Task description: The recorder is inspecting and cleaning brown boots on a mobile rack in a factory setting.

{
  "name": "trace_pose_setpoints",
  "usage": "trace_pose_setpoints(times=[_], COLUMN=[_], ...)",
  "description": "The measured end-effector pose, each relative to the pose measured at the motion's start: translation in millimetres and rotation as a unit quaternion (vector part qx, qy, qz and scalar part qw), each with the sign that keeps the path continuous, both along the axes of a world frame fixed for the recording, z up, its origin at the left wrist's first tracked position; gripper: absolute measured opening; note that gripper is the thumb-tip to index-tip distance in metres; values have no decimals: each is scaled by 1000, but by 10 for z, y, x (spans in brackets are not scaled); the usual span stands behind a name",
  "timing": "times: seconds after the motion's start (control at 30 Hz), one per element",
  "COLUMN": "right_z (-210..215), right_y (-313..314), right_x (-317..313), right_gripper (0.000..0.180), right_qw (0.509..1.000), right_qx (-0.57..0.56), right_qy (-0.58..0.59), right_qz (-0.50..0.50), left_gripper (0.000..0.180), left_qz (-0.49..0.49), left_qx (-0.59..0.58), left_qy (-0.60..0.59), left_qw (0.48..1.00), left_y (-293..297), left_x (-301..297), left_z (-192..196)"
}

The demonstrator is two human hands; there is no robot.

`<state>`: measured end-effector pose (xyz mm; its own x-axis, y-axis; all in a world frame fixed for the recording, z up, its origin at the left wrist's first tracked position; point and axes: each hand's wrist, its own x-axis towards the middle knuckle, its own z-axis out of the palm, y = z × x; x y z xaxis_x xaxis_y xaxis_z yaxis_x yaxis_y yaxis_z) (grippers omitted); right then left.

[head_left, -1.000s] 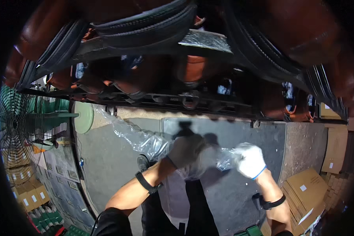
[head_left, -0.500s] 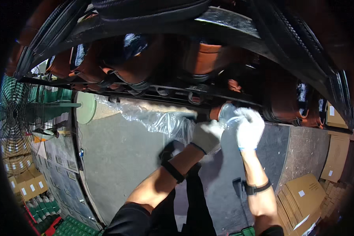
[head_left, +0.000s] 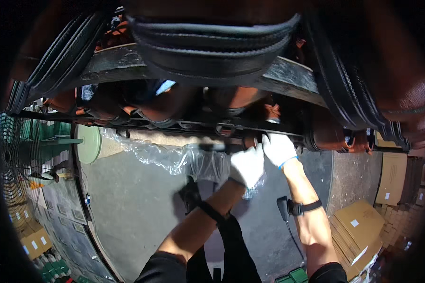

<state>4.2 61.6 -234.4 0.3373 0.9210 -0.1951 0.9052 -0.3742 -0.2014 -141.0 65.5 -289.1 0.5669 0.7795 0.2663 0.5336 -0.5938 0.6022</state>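
Note:
Both my hands wear white gloves and meet below a black rack bar (head_left: 189,128). My left hand (head_left: 248,166) is closed, and crinkled clear plastic film (head_left: 255,191) shows just beneath it. My right hand (head_left: 279,150) touches or nearly touches the left, its fingers bent together at the end of a brown leather piece (head_left: 249,140). What the right fingers hold, if anything, is hidden. Above hang brown leather goods (head_left: 163,106) and thick black stitched leather bands (head_left: 215,52). A longer sheet of clear plastic (head_left: 163,158) trails on the floor to the left.
A curved dark rail (head_left: 113,63) runs overhead. At the left stand a wire-caged fan (head_left: 15,160) and a round pale green base (head_left: 89,144). Flattened cardboard boxes (head_left: 359,221) lie at the lower right, and a green crate (head_left: 293,276) sits near the bottom edge.
My right hand has moved left and turned inward beside my left hand. The clear plastic between my hands has shifted to beneath the left one. My view has shifted; the hanging bands sit lower.

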Motion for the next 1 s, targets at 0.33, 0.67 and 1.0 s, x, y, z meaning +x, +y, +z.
trace_pose_setpoints(times=[0.33,0.67,1.0], right_z=[525,280,107], right_y=[-798,-2728,-1036], right_x=[79,2065,902], right_gripper=[29,42,16], right_qw=[960,761,914], right_qx=[164,359,347], right_qy=[225,388,199], right_qz=[-30,-375,-59], left_gripper=[24,23,6], left_qz=[-189,-98,-81], left_qx=[-176,-44,64], left_qy=[-47,147,22], left_qw=[965,983,994], left_y=[93,-31,-742], left_x=[-464,1007,756], left_z=[-242,143,-190])
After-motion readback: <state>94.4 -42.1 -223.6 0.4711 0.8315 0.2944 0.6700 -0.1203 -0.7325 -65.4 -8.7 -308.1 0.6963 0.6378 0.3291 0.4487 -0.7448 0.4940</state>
